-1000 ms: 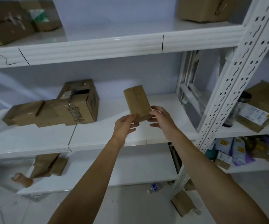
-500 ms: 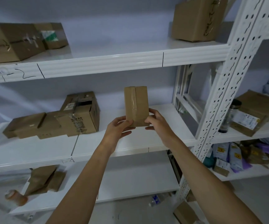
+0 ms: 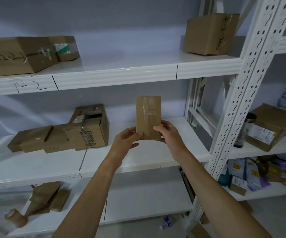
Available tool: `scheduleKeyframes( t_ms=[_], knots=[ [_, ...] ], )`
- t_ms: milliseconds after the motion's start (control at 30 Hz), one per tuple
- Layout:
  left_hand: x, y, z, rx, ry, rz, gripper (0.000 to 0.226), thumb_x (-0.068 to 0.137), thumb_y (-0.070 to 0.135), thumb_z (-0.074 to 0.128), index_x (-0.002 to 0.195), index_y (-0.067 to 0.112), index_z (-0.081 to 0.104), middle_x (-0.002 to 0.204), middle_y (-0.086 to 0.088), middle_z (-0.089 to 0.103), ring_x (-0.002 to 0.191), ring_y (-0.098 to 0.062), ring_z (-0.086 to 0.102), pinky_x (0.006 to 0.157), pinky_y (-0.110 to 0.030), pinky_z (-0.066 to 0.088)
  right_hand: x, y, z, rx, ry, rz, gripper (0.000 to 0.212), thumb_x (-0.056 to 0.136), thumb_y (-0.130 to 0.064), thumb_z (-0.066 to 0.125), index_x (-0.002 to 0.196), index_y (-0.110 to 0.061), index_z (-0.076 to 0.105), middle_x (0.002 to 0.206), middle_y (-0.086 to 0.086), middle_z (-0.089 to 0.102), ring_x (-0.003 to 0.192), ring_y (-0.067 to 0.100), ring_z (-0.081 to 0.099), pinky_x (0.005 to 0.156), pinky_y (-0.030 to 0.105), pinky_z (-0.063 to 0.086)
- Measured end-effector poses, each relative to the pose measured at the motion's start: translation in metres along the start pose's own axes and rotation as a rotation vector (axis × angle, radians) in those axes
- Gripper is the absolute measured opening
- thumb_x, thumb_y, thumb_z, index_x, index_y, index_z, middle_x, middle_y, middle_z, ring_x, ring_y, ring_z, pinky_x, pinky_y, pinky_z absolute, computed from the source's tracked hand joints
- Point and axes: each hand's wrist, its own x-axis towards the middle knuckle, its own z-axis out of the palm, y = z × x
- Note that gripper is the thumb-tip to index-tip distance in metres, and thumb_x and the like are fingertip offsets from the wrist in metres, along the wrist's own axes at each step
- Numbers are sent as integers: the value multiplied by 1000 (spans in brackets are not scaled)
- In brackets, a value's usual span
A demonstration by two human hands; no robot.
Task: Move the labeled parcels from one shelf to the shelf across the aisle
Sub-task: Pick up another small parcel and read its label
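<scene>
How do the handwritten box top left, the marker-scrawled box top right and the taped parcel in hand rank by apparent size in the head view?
1. Handwritten box, top left: widest.
2. Marker-scrawled box, top right.
3. Taped parcel, held by the left hand and right hand: smallest, though nearest the camera.

Frame centre: small parcel standing upright, left hand gripping its lower left edge, right hand its lower right. Behind it, middle shelf. Left on that shelf, open box sitting beside flat boxes. Upper shelf: marked box at upper left, tall box at upper right. Upright post rising right of centre.
</scene>
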Motion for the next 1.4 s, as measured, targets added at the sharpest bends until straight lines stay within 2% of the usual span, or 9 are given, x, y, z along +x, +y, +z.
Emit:
scheduleKeyframes(
  t_ms=[300, 467, 567, 667, 767, 933, 1067, 1233, 1400],
  knots=[
    [0, 10, 10, 132, 144, 122, 28, 101, 19, 65, 129, 15, 66, 117, 5, 72, 107, -8, 69, 86, -21, 55, -4, 5, 11, -273, 103, -129, 56, 94, -39, 71, 140, -18, 47, 126, -4, 62, 105, 12, 63, 79, 13, 49],
    [2, 14, 23, 167, 152, 136, 46, 97, 36, 68, 137, 14, 62, 120, 4, 71, 100, 0, 66, 81, -14, 51, -8, 9, 26, -469, 242, -283, 69, 90, -54, 71, 143, -19, 44, 133, -1, 66, 108, 20, 71, 84, 23, 57],
    [3, 16, 33, 186, 204, 154, 51, 93, 41, 72, 137, 17, 59, 118, 7, 68, 99, -4, 66, 71, -9, 50, -12, 13, 35, -570, 269, -372, 75, 89, -54, 72, 147, -17, 41, 134, -1, 68, 106, 20, 74, 79, 19, 54],
    [8, 16, 31, 146, 192, 124, 56, 88, 40, 78, 135, 15, 61, 121, 4, 71, 106, -14, 71, 78, -16, 56, -12, 16, 35, -647, 225, -423, 77, 89, -54, 71, 150, -19, 40, 138, -2, 67, 108, 19, 74, 89, 31, 61],
    [10, 17, 18, -8, 152, 49, 50, 89, 34, 79, 132, 12, 68, 115, -3, 78, 102, -19, 77, 87, -31, 64, -9, 16, 26, -503, 61, -345, 69, 90, -58, 67, 148, -29, 44, 135, -11, 66, 111, 11, 70, 96, 34, 60],
    [11, 21, 12, -112, 124, -20, 36, 92, 37, 74, 123, 17, 72, 110, -4, 80, 105, -18, 75, 86, -31, 62, 1, 9, 17, -72, -59, -21, 32, 104, -51, 44, 124, -32, 61, 123, -4, 70, 121, 18, 64, 106, 44, 54],
    [11, 19, 20, -157, 69, -53, 27, 95, 41, 70, 110, 19, 77, 104, -7, 83, 100, -21, 79, 83, -33, 65, 3, 7, 17, 143, -104, 164, 36, 107, -49, 41, 114, -30, 71, 118, 7, 76, 112, 21, 72, 99, 42, 58],
    [16, 13, 22, -145, 90, -53, 40, 99, 44, 63, 119, 12, 77, 103, -11, 83, 99, -23, 79, 77, -32, 66, 9, 10, 15, 212, -102, 169, 28, 103, -46, 54, 120, -29, 68, 120, 5, 77, 111, 21, 74, 100, 48, 59],
    [20, 8, 21, -93, 101, -31, 44, 102, 46, 57, 125, 15, 76, 108, -8, 82, 105, -21, 76, 90, -38, 64, 14, 13, 8, 211, -70, 142, 37, 102, -43, 59, 129, -19, 65, 119, 8, 77, 108, 22, 75, 92, 45, 62]
  ],
)
